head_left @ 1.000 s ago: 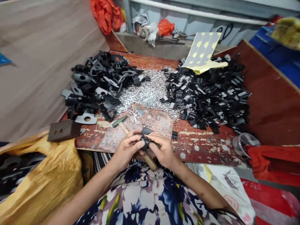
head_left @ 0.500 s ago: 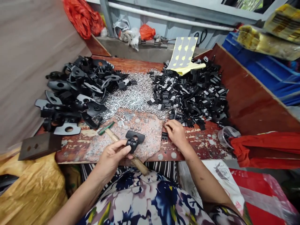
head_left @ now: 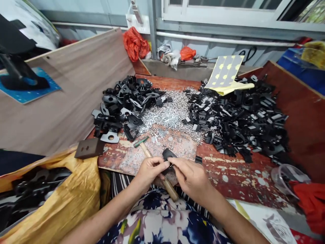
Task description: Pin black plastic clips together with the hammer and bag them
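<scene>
My left hand (head_left: 151, 169) pinches a black plastic part (head_left: 168, 156) just above the near edge of the worn red table (head_left: 228, 169). My right hand (head_left: 190, 175) meets it from the right, fingers pinched at the part's lower end, perhaps on a small metal pin too small to make out. Under both hands lies a hammer (head_left: 157, 166) with a wooden handle, resting on a speckled stone slab (head_left: 175, 144). One small black clip (head_left: 198, 159) sits just right of the slab.
A heap of larger black parts (head_left: 124, 105) lies at left, shiny metal pins (head_left: 170, 115) in the middle, small black clips (head_left: 241, 115) at right. A yellow sack (head_left: 58, 200) holds black parts at lower left. A dark block (head_left: 89, 148) sits by it. Wooden boards wall both sides.
My right hand came back from the table near the loose clip and joined my left hand on the black part. The camera tilted up and the view shifted.
</scene>
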The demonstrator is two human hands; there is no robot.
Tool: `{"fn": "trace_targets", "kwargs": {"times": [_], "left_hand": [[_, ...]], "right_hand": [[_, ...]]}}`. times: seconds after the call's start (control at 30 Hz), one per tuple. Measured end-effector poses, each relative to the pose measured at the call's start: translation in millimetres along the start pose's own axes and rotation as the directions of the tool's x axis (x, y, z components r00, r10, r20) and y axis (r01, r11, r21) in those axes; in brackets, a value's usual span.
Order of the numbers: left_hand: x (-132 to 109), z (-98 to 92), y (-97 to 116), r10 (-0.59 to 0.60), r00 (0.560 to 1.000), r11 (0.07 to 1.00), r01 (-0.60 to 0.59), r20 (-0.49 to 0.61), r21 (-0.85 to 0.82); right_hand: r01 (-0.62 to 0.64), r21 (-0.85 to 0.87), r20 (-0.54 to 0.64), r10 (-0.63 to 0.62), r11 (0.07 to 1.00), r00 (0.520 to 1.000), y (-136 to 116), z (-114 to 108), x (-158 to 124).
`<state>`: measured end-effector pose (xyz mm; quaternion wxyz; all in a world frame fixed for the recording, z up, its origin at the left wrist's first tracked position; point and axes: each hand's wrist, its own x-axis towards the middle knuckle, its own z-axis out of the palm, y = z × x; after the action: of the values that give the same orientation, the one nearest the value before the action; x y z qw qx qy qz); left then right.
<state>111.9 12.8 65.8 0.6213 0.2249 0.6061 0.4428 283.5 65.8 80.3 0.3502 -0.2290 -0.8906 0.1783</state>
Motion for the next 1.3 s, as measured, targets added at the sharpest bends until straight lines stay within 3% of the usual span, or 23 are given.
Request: {"fn": "trace_targets", "kwargs": {"times": [0.17,0.3,0.5,0.57,0.63,0.73,0.83,0.97,1.2,1.3], "left_hand": [[-3,-10.5,3,0.076,0.997,0.994,-0.077,-0.022,-0.073],[-2,-17.4,3,0.154,0.987,0.987,-0.155,-0.051,-0.027],[-5,-24.7,-2,0.145,0.988,0.988,-0.147,-0.049,-0.037],[-6,-27.9,-3,0.142,0.989,0.988,-0.145,-0.050,-0.057],[-7,-32.4,-1,0.172,0.983,0.983,-0.176,-0.070,-0.052],[-8,-39.8,2,0.230,0.964,0.970,-0.237,-0.132,-0.043],[-9,-44.9,2,0.219,0.966,0.969,-0.232,-0.140,-0.089],[-12,-49.2,-1,0.237,0.960,0.956,-0.258,-0.149,-0.140],[-17,-58.6,-1,0.190,0.961,0.923,-0.244,-0.200,-0.298],[-17,-62.5,-3,0.183,0.963,0.904,-0.243,-0.197,-0.352]], "right_hand": [[0.026,-0.017,-0.150,-0.029,1.000,0.988,2,15,-2],[0.077,0.023,-0.137,-0.074,0.997,0.988,7,23,0],[0.131,0.115,-0.089,-0.121,0.985,0.989,11,30,0],[0.077,0.133,-0.056,-0.070,0.988,0.996,23,31,6],[0.011,0.027,-0.001,-0.011,1.000,1.000,44,33,21],[0.059,-0.175,0.099,-0.042,0.983,0.994,85,36,55],[0.204,-0.211,0.236,-0.153,0.956,0.960,114,41,90],[0.401,-0.163,0.404,-0.310,0.901,0.861,118,50,118],[0.550,-0.097,0.523,-0.427,0.830,0.737,115,58,131],[0.566,-0.134,0.559,-0.409,0.814,0.721,119,57,133]]}}
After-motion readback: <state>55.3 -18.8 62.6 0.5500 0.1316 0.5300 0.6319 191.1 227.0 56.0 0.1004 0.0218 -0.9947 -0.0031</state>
